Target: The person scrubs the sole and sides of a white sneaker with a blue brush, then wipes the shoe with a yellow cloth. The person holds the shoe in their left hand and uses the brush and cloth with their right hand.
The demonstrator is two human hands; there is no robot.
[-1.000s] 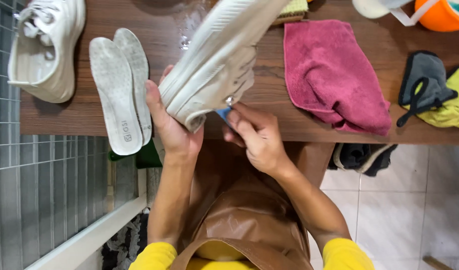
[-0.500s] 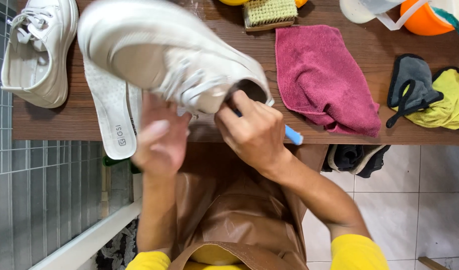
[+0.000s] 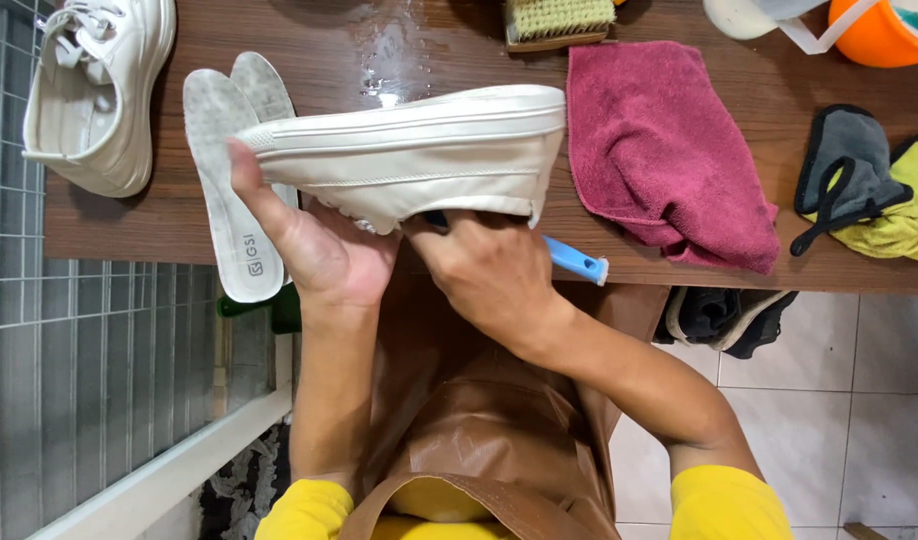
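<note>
So the left hand (image 3: 314, 250) is wrapped around the heel end of a cream leather low-top sneaker (image 3: 409, 150), thumb up along the back, palm underneath, holding it sideways just above the front edge of the dark brown wooden table (image 3: 459, 50); sole faces away from the camera, toe points toward the right; the right hand (image 3: 489, 275) is closed around a brush with a blue plastic handle (image 3: 576, 260), fingers curled tight and pressed up against the underside of the shoe near the toe; only the handle end sticks out, the bristle end is hidden behind the hand and shoe; two pale grey foam insoles (image 3: 224, 170) lie overlapping on the table just behind the left hand, one hanging a bit over the edge; the matching cream sneaker (image 3: 94, 95) sits on its side at the far left corner; a crumpled magenta towel cloth (image 3: 659, 150) lies right next to the held shoe's toe; a wooden scrub brush with yellowish bristles (image 3: 559, 20) sits at the back edge; a grey cloth with black trim (image 3: 844, 165) rests on a yellow-green rag (image 3: 904, 210) at the far right; there's a wet patch (image 3: 389, 50) on the wood behind the shoe
</note>
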